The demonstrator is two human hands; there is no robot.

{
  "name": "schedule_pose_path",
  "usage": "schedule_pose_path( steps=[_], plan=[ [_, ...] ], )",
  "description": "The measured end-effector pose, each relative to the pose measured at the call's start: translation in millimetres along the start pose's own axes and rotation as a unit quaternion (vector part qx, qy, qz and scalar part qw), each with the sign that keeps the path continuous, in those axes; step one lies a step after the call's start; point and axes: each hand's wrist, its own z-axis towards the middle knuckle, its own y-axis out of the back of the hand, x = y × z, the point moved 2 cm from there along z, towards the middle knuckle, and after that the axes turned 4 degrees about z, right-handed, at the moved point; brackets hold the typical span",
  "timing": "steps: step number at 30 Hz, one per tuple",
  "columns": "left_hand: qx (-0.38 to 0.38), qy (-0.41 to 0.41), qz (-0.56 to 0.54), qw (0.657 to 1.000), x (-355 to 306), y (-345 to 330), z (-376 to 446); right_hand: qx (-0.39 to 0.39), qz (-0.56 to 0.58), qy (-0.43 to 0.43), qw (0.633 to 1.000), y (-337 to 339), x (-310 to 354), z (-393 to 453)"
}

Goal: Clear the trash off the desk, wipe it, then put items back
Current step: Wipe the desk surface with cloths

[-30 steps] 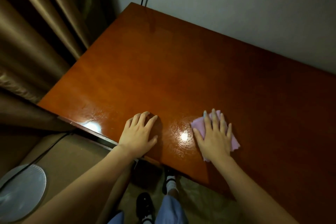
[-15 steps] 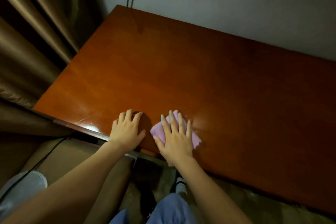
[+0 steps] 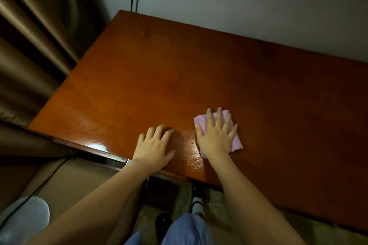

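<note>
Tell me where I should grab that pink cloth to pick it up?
Probably pinch the pink cloth at its bare near-right corner, coming from the right. It lies flat on the desk under the right hand, and that corner pokes out past the fingers.

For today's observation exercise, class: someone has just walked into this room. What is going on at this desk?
A person is wiping a wooden desk. The right hand presses flat, fingers spread, on a pink cloth near the front edge. The left hand rests on the bare wood beside it, holding nothing. A wet sheen shows between the hands. No trash or other items show on the desk.
</note>
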Motion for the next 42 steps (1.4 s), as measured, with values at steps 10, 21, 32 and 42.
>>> schedule_pose_path(
  steps=[10, 21, 32, 42],
  plan=[
    [0.019, 0.018, -0.004, 1.000, -19, 9, 26, 0.056, -0.049, 0.087, 0.993, -1, -69, -52],
    [0.000, 0.013, -0.048, 0.999, -22, 18, 60, 0.015, -0.016, 0.040, 0.999, 17, -16, 51],
    [0.030, 0.032, -0.053, 0.998, -18, 40, 99, 0.040, -0.082, 0.086, 0.992, 21, -94, 32],
    [-0.004, 0.049, -0.059, 0.997, -21, 42, 124, 0.018, -0.010, 0.030, 0.999, 38, -17, 131]
  ],
)
